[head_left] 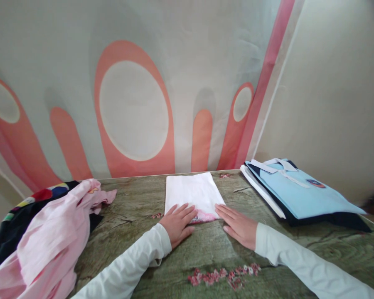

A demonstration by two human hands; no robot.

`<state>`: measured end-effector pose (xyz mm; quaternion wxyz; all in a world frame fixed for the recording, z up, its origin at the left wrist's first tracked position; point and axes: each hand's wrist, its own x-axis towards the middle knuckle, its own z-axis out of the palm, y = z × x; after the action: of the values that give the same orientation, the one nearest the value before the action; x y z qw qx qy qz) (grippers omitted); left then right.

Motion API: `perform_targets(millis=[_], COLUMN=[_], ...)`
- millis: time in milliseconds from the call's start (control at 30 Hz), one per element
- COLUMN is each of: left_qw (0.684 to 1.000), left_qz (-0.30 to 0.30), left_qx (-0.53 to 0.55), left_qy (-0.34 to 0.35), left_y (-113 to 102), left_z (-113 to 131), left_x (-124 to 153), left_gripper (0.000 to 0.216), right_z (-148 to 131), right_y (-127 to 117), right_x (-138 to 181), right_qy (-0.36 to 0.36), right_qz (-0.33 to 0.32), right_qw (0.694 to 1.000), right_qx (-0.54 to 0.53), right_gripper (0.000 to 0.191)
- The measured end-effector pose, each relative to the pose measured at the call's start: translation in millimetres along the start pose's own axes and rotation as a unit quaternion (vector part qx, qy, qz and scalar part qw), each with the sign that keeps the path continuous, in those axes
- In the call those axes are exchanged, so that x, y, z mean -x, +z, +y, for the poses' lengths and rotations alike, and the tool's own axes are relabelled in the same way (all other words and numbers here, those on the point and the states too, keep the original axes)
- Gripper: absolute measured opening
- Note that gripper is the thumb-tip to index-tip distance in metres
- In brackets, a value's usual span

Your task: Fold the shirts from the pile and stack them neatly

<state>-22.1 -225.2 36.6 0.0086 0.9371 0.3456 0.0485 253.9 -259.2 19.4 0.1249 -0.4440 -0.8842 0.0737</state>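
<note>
A folded white garment (191,191) lies flat as a neat rectangle in the middle of the table, with a pink printed patch showing along its near edge. My left hand (179,224) rests flat on its near left corner, fingers stretched out. At the near right corner, the fingertips of my right hand (238,224) touch the fabric, and the fingers are extended. Neither hand grips anything. Parts of the garment's near edge are hidden under my fingers.
To the left, a loose heap holds a crumpled pink garment (52,236) and a black one with coloured patches (6,236). On the right sits a stack of folded clothes, a light blue top (305,191) uppermost. The wood-patterned tabletop (137,232) meets a printed wall backdrop (187,74).
</note>
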Motion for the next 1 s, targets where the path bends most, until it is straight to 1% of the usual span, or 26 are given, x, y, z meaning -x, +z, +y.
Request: perform_targets(millis=[100,233,333,400,500,567,667,733,867,1000], left_qw=[1.000,0.996,0.993,0.992,0.992,0.995,0.998,0.999,0.999,0.999], left_qz=[0.007,0.039,0.051,0.052,0.060,0.055,0.030,0.018,0.011,0.014], left_qx=[-0.007,-0.028,-0.031,-0.030,-0.034,-0.034,-0.033,-0.035,-0.036,-0.035], left_qy=[-0.030,-0.074,-0.099,-0.113,-0.108,-0.082,-0.043,-0.036,-0.036,-0.035], left_y=[-3.1,-9.3,-11.9,-10.8,-5.0,-0.5,3.4,3.7,2.3,2.2], left_z=[-5.1,-3.8,3.5,9.9,19.7,25.0,28.8,28.8,27.5,27.2], left_x=[-0.5,-3.2,-4.8,-4.4,-1.7,0.3,2.0,2.3,2.0,2.0], left_gripper=[0.045,0.036,0.033,0.034,0.041,0.045,0.049,0.049,0.050,0.050], right_z=[-21.1,-59.6,-83.1,-88.0,-78.5,-66.5,-49.3,-38.7,-12.6,16.3], right_y=[0.4,-6.8,-11.5,-12.2,-8.8,-4.1,4.2,8.5,12.2,15.8], right_x=[3.8,7.4,6.2,2.9,-4.9,-9.8,-12.0,-9.8,-2.5,1.4], right_qy=[0.013,0.013,-0.026,-0.059,-0.077,-0.057,-0.019,0.007,0.085,0.182], right_qz=[-0.014,-0.020,-0.025,-0.020,0.021,0.047,0.034,0.023,0.024,0.021], right_qw=[1.000,1.000,0.998,0.994,0.991,0.994,0.999,0.999,0.992,0.975], right_qx=[0.010,-0.002,-0.048,-0.084,-0.105,-0.077,-0.005,0.035,0.090,0.124], right_gripper=[0.053,0.054,0.054,0.048,0.042,0.048,0.059,0.064,0.070,0.077])
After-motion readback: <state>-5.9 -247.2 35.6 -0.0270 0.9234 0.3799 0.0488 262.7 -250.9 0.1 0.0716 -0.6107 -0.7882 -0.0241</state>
